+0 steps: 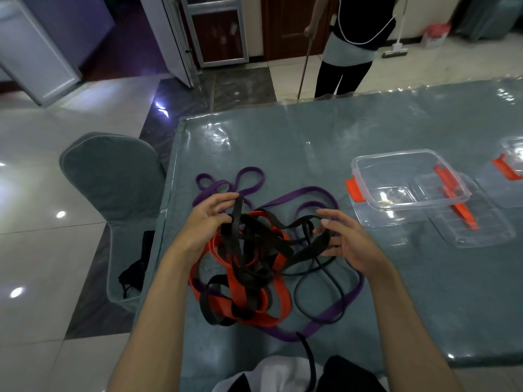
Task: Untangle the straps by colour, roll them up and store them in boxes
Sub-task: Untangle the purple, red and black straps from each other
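Teal plastic-covered table (368, 131), tiled floor left. Tangle at near centre: black strap (254, 244) woven through red strap (246, 295) and purple strap (305, 190). Left hand (206, 219) pinches a black run; right hand (345, 239) holds a black loop, fingers curled. Straps look soft, light, flat. Best hold: a free black loop at the edge. Clear box (407, 179) sits far right, lid off.

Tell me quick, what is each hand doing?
Left hand: fingers pinch the black strap.
Right hand: fingers curl round the black strap too.
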Demonstrator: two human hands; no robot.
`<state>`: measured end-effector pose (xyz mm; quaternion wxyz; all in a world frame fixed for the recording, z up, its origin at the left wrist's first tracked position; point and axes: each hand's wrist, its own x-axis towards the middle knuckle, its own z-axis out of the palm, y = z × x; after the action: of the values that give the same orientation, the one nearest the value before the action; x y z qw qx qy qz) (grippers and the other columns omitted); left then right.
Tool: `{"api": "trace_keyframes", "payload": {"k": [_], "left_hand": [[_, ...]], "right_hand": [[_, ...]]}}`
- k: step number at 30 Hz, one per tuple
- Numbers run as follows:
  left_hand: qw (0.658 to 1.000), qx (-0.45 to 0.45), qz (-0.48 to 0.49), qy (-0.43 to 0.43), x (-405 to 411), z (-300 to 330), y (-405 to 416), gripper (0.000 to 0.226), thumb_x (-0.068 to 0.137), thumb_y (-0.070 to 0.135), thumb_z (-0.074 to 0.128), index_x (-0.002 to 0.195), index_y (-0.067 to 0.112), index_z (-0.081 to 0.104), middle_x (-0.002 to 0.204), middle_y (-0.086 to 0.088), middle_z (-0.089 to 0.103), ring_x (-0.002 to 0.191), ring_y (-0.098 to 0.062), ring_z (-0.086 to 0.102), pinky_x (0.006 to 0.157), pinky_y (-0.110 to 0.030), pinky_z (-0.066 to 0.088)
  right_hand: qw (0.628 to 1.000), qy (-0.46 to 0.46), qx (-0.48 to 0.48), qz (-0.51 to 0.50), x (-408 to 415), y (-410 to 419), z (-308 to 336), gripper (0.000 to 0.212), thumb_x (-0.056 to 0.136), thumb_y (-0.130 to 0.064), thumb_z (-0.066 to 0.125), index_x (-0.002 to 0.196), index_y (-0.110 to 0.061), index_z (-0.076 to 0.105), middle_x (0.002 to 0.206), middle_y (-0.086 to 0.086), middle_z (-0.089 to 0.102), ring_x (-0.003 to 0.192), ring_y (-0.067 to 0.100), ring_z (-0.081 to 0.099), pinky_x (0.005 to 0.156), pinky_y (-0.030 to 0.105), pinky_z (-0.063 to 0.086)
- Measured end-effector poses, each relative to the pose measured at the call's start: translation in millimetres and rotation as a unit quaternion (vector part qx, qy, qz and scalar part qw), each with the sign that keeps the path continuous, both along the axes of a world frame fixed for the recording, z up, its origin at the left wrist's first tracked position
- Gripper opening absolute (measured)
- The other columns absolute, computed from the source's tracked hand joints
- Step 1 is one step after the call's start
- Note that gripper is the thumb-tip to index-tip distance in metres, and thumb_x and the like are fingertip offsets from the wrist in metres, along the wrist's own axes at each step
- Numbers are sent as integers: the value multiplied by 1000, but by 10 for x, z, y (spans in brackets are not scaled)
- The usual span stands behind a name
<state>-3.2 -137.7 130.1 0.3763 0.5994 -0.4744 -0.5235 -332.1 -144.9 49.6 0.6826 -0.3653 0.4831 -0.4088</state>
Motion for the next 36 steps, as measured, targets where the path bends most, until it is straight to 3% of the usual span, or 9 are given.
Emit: {"api": "trace_keyframes", "payload": {"k": [4, 8, 13, 19, 21, 26, 30, 33, 36], "left_hand": [[998, -15, -8, -61, -7, 5, -34, 57, 87, 0, 81, 131, 34, 70, 126, 18, 71, 111, -6, 67, 90, -23, 52], [989, -40, -40, -140, -9, 31, -67, 67, 84, -5, 82, 136, 34, 66, 131, 11, 69, 104, -17, 69, 92, -35, 58], [957, -71, -138, -245, 8, 118, -117, 66, 84, -1, 82, 136, 35, 64, 119, 15, 73, 74, 8, 61, 82, -23, 50], [915, -59, -206, -342, -44, 189, -159, 31, 84, 20, 88, 109, 30, 72, 109, 8, 66, 96, -4, 62, 82, -22, 48], [920, -89, -160, -347, -145, 183, -158, 22, 83, 18, 87, 96, 26, 71, 103, 6, 65, 96, -11, 64, 86, -31, 53], [954, -69, -105, -272, -306, 171, -180, 26, 84, 8, 80, 81, 33, 74, 85, 21, 75, 84, 2, 71, 84, -30, 57], [956, -17, -138, -260, -248, 184, -213, 23, 87, 3, 79, 85, 26, 80, 88, 9, 81, 94, -10, 76, 97, -43, 61], [962, 7, -171, -211, -229, 181, -198, 17, 90, 3, 77, 93, 20, 82, 93, 6, 82, 98, -8, 77, 100, -37, 59], [969, 16, -168, -182, -375, 162, -160, 18, 99, 40, 73, 94, 26, 84, 95, 10, 82, 96, -1, 75, 95, -27, 52]], "right_hand": [[1000, -9, -2, 0, 4, -57, -9, 27, 103, -18, 65, 128, -24, 72, 98, 12, 75, 80, 28, 77, 59, 36, 62], [999, -32, -5, -6, -6, -100, -25, 29, 104, -15, 62, 130, -25, 71, 103, 13, 76, 78, 27, 78, 58, 36, 62], [999, -17, -23, -39, -34, -125, -45, 36, 107, -9, 53, 137, -25, 65, 126, 10, 76, 86, 31, 80, 61, 42, 64], [995, -43, -66, -56, 7, -167, 80, 40, 107, -6, 47, 140, -22, 65, 141, 5, 69, 95, 25, 77, 51, 32, 58], [995, -44, -83, -43, 42, -185, 151, 40, 102, -13, 54, 140, -23, 65, 142, 4, 69, 98, 24, 75, 48, 28, 54], [992, -49, -111, 19, 220, -237, 325, 46, 97, -20, 63, 143, -22, 62, 141, 5, 69, 101, 28, 76, 52, 31, 53], [990, -57, -129, 16, 393, -251, 395, 40, 98, -13, 68, 137, -15, 66, 136, 12, 71, 99, 34, 78, 91, 31, 60], [993, -45, -106, -37, 524, -274, 438, 36, 100, -9, 71, 135, -14, 67, 135, 12, 71, 100, 30, 79, 81, 30, 61], [995, -55, -71, -50, 637, -312, 497, 38, 105, -16, 64, 143, -15, 62, 136, 11, 71, 113, 28, 76, 66, 40, 62]]}}
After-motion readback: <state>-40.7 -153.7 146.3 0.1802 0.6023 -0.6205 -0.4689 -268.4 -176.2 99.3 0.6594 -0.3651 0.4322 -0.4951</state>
